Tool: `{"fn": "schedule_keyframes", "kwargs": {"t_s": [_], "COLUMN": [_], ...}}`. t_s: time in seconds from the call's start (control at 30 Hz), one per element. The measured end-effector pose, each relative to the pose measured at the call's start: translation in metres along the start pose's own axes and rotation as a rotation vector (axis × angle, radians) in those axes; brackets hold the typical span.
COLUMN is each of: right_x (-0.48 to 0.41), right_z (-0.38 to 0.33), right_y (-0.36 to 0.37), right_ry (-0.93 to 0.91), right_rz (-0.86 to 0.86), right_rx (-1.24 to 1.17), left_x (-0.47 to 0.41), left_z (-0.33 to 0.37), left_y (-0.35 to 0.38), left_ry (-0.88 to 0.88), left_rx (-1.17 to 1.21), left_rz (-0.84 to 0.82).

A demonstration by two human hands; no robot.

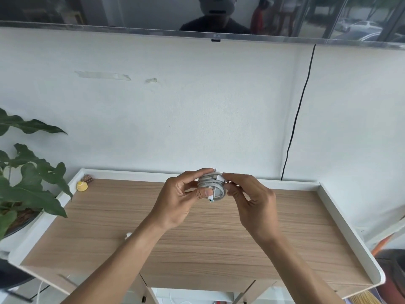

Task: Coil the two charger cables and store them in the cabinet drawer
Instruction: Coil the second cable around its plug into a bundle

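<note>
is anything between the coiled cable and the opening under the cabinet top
The left hand and right hand hold the coiled cable above the wooden cabinet top, which lies between it and the opening below the near edge.

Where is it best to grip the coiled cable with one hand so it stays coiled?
Probably across the middle of the coiled cable, from the left, thumb in front. The connector end hangs at its lower front, beside the thumb of the left hand, which could pin it.
</note>
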State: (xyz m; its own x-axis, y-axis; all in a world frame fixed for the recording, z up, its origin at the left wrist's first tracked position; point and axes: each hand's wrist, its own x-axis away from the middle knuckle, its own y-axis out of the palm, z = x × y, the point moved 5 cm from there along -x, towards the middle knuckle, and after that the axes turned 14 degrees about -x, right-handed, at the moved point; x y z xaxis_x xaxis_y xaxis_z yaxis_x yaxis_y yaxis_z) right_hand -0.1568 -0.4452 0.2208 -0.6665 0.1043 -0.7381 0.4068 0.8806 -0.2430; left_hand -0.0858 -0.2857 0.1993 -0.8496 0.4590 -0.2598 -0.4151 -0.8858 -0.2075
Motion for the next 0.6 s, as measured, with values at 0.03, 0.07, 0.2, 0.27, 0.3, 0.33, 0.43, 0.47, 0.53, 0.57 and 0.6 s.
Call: {"fn": "schedule_keyframes", "kwargs": {"t_s": [0.03,0.07,0.2,0.27,0.3,0.33,0.43,0.47,0.53,0.57,0.6], "right_x": [-0.001,-0.002,-0.003,-0.001,0.000,0.001,0.001,0.000,-0.002,0.000,0.003], "right_z": [0.000,0.001,0.005,0.008,0.007,0.006,0.012,0.018,0.030,0.036,0.040], "right_y": [0.000,0.000,-0.001,-0.001,-0.001,0.000,-0.002,-0.004,-0.006,-0.007,-0.006], "right_ry": [-0.001,0.004,0.146,0.263,0.269,0.254,0.325,0.390,0.521,0.577,0.622], "right_rz": [-0.011,-0.022,-0.006,0.040,0.045,0.038,0.055,0.082,0.118,0.133,0.154], "right_rx": [-0.002,-0.009,-0.100,-0.174,-0.173,-0.150,-0.172,-0.205,-0.261,-0.305,-0.361], "left_x": [0.000,0.000,0.000,-0.001,-0.001,0.000,0.002,0.003,0.004,0.004,0.004], "left_z": [0.000,0.000,0.000,0.000,-0.001,-0.002,-0.004,-0.004,-0.001,0.000,0.000], "left_y": [0.000,0.000,0.002,0.003,0.004,0.005,0.007,0.008,0.010,0.010,0.010], "left_ry": [-0.002,-0.003,-0.008,-0.015,-0.017,-0.017,-0.018,-0.010,0.000,-0.008,-0.028], "left_rx": [-0.001,0.000,0.007,0.012,0.012,0.008,0.030,0.040,0.063,0.084,0.106], "left_rz": [0.000,0.001,0.021,0.022,0.020,0.018,-0.015,-0.027,-0.037,-0.040,-0.035]}}
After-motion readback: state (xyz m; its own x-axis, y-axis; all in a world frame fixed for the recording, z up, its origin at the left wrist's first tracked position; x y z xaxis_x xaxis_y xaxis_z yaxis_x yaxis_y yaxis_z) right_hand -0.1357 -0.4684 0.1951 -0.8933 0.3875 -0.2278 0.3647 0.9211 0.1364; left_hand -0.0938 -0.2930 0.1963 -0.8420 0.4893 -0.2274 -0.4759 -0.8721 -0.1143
